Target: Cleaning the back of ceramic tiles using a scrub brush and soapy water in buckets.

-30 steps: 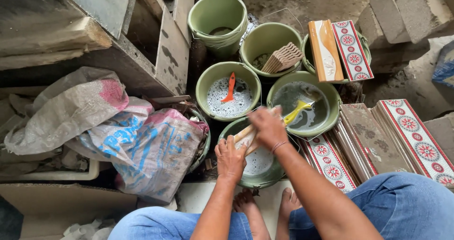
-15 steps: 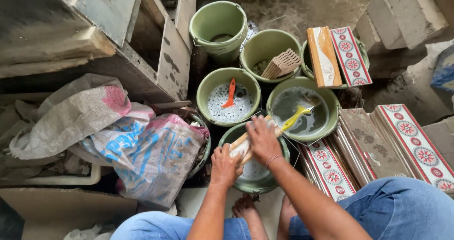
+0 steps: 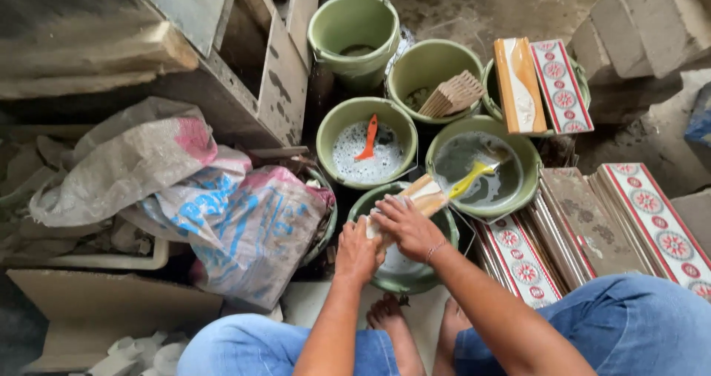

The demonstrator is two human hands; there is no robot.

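Both hands hold a long tile [image 3: 415, 198] over a green basin [image 3: 444, 224]; the left hand [image 3: 358, 251] curls its fingers round the near end. The right hand [image 3: 406, 224] lies on top, fingers pressed together; a yellow-handled brush [image 3: 474, 177] sits at two o'clock.

This looks like a rough tile workshop: green buckets [image 3: 354, 31] of slurry crowd the dirty concrete floor [image 3: 481, 5], patterned tiles [image 3: 652, 224] stand stacked, beside dusty cement sacks [image 3: 244, 224].

blue jeans [image 3: 637, 324], bare feet [image 3: 389, 313], wrist bracelet [image 3: 432, 251]
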